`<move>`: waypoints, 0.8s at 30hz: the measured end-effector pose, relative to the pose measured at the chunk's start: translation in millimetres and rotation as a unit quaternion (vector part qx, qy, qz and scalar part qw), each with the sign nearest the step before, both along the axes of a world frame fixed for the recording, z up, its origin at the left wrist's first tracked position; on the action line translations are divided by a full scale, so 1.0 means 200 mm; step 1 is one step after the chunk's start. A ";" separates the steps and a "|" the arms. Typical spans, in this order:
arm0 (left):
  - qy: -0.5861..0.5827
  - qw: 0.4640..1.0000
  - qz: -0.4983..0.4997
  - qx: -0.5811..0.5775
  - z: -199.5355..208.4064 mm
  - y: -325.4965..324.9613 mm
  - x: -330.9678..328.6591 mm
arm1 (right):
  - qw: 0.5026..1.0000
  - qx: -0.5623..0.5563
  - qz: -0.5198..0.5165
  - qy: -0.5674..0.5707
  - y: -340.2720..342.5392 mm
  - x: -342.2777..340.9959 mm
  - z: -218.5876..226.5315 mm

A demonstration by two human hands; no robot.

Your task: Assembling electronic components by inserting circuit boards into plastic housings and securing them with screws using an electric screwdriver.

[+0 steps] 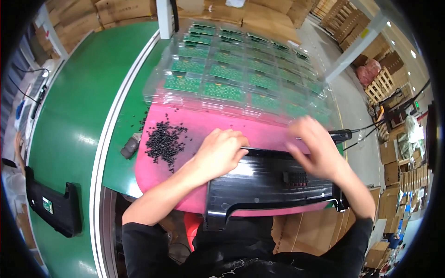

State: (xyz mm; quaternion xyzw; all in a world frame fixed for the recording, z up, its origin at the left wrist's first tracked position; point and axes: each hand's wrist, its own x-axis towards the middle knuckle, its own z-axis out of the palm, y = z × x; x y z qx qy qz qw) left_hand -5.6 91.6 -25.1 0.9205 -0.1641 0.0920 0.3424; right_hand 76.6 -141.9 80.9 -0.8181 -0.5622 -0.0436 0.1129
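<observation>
A long black plastic panel (259,180) lies across the pink mat, its near side cut out between two end arms. A small black slotted block (295,179) sits on its surface. My left hand (222,150) is closed at the panel's far edge, thumb and fingers bent over it. Above the right part of that edge, my right hand (315,143) is bent, with its fingertips smeared by motion; what they hold, if anything, does not show. A pile of tiny black parts (164,141) is spread on the mat left of my left hand.
Stacked clear trays (227,104) with green circuit boards stand beyond the pink mat (194,116). A dark crumpled object (131,146) lies left of the pile. On the green conveyor (69,125) rests another black panel (55,204). A black cable-ended tool (340,135) is beside my right hand.
</observation>
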 end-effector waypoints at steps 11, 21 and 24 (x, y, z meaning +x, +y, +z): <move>-0.039 0.997 -0.048 -0.041 0.01 -0.03 0.02 | 0.971 0.027 -0.238 -0.008 1.37 0.83 -0.45; -0.017 1.000 0.019 0.001 0.08 0.07 0.04 | 0.964 0.190 -0.121 -0.144 1.24 0.88 -0.43; 0.044 0.998 0.033 0.038 0.05 0.22 0.02 | 0.949 0.250 -0.058 -0.182 1.02 0.74 -0.27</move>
